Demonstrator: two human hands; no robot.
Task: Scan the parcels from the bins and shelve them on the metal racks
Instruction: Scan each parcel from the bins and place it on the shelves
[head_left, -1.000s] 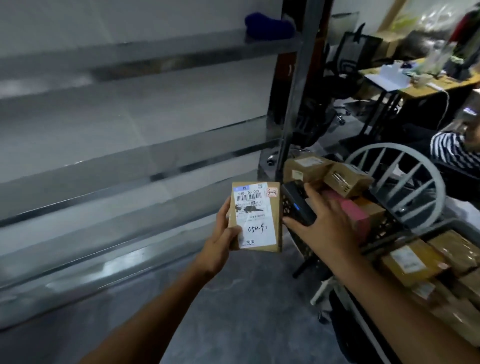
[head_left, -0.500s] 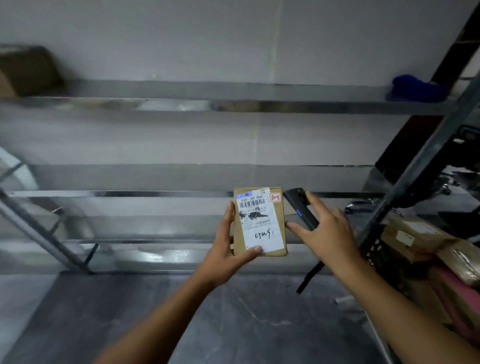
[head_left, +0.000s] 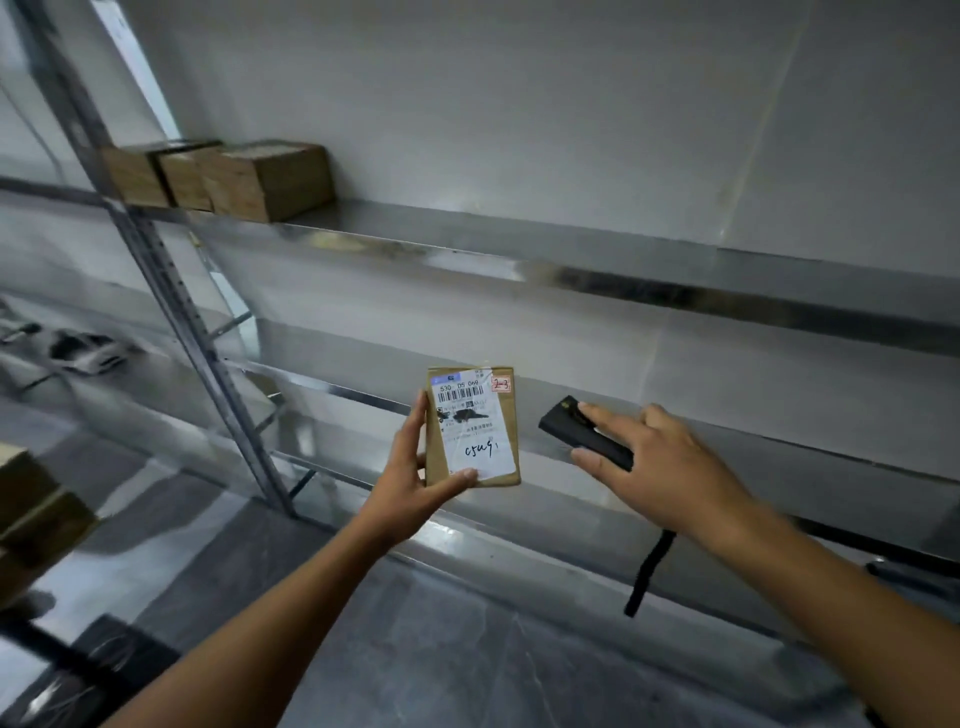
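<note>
Rightward the scanner (head_left: 582, 434) has drifted from the parcel (head_left: 472, 426), both now before the metal rack (head_left: 571, 270).
Left hand (head_left: 410, 483) pinches the parcel; right hand (head_left: 660, 462), fingers half-spread, barely clasps the scanner, so I risk dropping it.

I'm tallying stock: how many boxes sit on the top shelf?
3 boxes, side by side at the left end of the shelf: left box, middle box, right box. More may hide further left.

pkg label (head_left: 475, 431) "530 D5 069", tag (head_left: 501, 384) "2-3"
</note>
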